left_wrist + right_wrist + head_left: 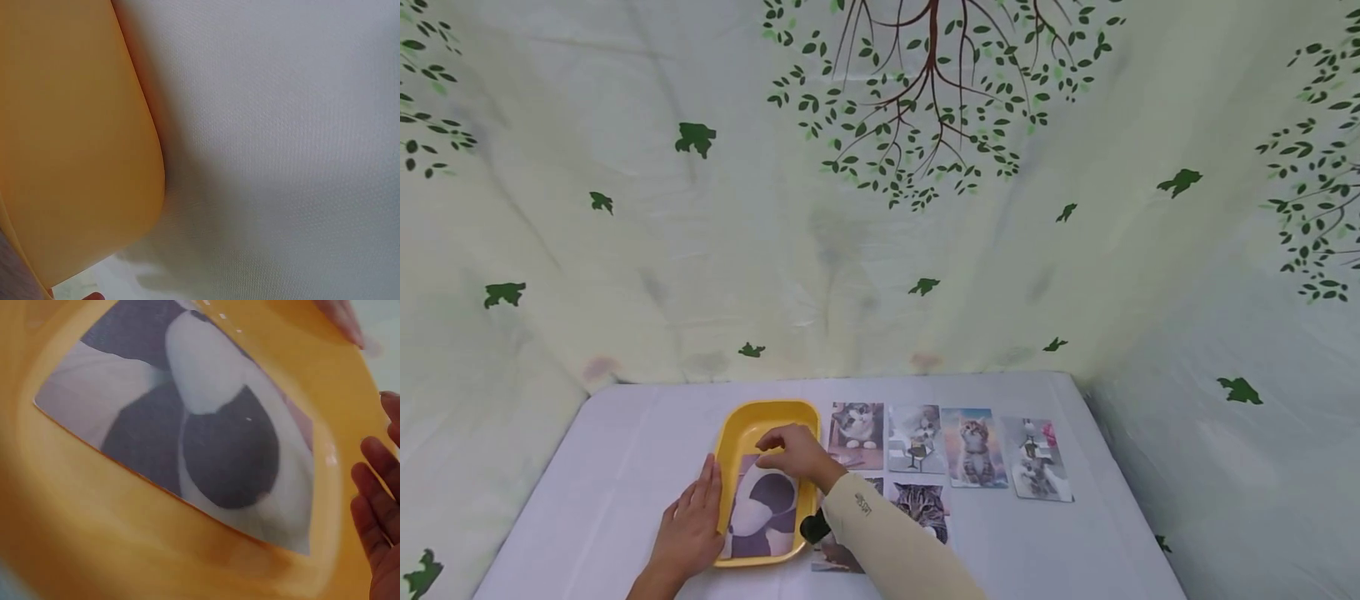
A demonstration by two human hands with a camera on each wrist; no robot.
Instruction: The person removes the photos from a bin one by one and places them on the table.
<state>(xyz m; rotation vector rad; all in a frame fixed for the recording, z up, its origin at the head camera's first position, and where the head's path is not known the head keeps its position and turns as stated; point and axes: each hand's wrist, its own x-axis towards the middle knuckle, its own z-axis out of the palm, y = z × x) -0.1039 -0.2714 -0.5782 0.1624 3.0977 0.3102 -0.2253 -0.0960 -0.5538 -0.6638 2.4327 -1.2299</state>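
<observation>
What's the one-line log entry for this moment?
left hand: flat against yellow tray | right hand: holding photo in tray | cat photos: on table

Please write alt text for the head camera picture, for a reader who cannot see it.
A right hand reaches over a glossy black-and-white photo card lying in a yellow plastic tray on a white table, while the left hand rests flat against the tray's left side. Several cat photo cards lie in rows to the right.

yellow tray (734,433), black-and-white card (762,517), leaf-patterned cloth (880,208)
</observation>
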